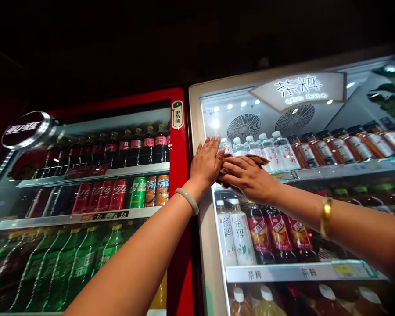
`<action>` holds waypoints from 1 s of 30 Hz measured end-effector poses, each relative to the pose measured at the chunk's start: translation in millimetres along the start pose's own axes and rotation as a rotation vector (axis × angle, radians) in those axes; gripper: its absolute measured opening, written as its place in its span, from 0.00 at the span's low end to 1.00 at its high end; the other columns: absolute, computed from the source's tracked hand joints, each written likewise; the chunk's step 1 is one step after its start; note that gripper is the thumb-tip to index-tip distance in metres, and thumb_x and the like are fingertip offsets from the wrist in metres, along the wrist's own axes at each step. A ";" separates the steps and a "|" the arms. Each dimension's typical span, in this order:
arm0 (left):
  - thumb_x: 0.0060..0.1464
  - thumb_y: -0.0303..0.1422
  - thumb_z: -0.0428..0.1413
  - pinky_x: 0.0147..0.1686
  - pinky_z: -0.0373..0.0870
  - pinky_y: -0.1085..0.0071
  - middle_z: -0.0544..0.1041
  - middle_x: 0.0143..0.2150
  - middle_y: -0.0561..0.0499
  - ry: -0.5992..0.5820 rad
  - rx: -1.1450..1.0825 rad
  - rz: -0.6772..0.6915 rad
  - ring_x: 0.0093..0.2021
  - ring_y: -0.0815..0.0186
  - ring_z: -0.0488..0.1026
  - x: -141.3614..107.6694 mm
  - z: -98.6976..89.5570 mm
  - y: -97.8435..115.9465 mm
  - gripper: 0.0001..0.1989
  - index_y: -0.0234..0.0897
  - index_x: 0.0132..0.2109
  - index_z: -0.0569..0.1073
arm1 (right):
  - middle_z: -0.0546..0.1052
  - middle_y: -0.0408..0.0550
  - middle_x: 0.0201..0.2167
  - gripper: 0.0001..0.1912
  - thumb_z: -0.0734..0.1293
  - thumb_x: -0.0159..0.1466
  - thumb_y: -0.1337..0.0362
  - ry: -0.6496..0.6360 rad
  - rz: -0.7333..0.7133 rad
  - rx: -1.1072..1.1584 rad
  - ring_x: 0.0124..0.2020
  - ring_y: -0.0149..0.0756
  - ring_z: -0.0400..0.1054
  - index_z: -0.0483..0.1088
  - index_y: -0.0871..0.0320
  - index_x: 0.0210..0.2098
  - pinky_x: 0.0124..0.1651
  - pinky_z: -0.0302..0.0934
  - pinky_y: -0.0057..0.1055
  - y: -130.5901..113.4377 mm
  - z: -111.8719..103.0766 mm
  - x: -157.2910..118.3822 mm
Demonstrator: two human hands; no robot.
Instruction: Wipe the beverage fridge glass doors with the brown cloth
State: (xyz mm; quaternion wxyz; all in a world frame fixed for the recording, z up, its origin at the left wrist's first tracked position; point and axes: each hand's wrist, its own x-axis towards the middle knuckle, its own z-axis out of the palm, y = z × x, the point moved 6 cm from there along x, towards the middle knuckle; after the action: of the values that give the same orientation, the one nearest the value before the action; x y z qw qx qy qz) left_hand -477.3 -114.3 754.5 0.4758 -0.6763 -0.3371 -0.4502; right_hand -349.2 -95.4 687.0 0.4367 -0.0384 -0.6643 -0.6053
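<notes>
My left hand (pixel 208 160) lies with fingers stretched upward against the left edge of the pale-framed fridge door (pixel 197 114). A light bangle (pixel 188 201) circles that wrist. Just right of it, my right hand (pixel 248 177) reaches in from the right, fingers extended leftward at the glass, their tips close to my left hand. A gold bracelet (pixel 326 215) is on the right wrist. Dark finger shapes behind the right hand look like its reflection in the glass. No held object shows in either hand. Behind the glass stand white-capped clear bottles (pixel 278 151), partly hidden by my hands.
A red-framed fridge (pixel 177 175) stands at left, with cola bottles (pixel 136 147), red cans (pixel 100 195) and green bottles (pixel 82 254) on its shelves. Inside the right fridge are brown drink bottles (pixel 342 147) and red-labelled bottles (pixel 279 232). A lit sign (pixel 299 92) is above.
</notes>
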 end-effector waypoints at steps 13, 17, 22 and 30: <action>0.73 0.49 0.29 0.78 0.43 0.55 0.57 0.77 0.44 0.000 0.069 -0.015 0.79 0.59 0.47 6.0 6.9 -4.2 0.35 0.33 0.75 0.56 | 0.70 0.56 0.65 0.18 0.60 0.73 0.63 0.089 0.479 -0.073 0.64 0.58 0.60 0.73 0.55 0.58 0.62 0.59 0.59 49.2 10.9 16.9; 0.73 0.48 0.28 0.77 0.44 0.56 0.58 0.77 0.42 0.025 0.065 -0.052 0.79 0.59 0.48 7.5 5.9 -7.1 0.36 0.30 0.75 0.55 | 0.69 0.53 0.67 0.20 0.56 0.76 0.61 -0.040 0.263 -0.038 0.65 0.52 0.60 0.72 0.54 0.61 0.62 0.60 0.53 58.0 13.6 34.0; 0.73 0.49 0.34 0.78 0.41 0.54 0.54 0.79 0.43 -0.045 0.148 0.018 0.79 0.57 0.46 7.5 13.8 -1.1 0.34 0.34 0.76 0.53 | 0.70 0.55 0.65 0.20 0.59 0.74 0.60 -0.014 0.625 -0.092 0.62 0.59 0.64 0.72 0.54 0.61 0.59 0.62 0.58 115.4 -5.7 6.1; 0.73 0.41 0.37 0.78 0.40 0.58 0.53 0.79 0.44 -0.096 0.302 0.089 0.79 0.61 0.46 6.7 20.3 7.9 0.32 0.32 0.77 0.51 | 0.70 0.45 0.67 0.20 0.57 0.74 0.60 -0.043 0.452 -0.105 0.65 0.52 0.60 0.74 0.46 0.59 0.64 0.58 0.52 49.0 1.2 1.7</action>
State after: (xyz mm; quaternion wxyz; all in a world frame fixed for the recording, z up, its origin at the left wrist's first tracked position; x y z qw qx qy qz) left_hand -462.0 -97.4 755.2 0.5747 -0.6321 -0.3931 -0.3400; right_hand -322.5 -82.2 726.0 0.5444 -0.2216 -0.6155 -0.5250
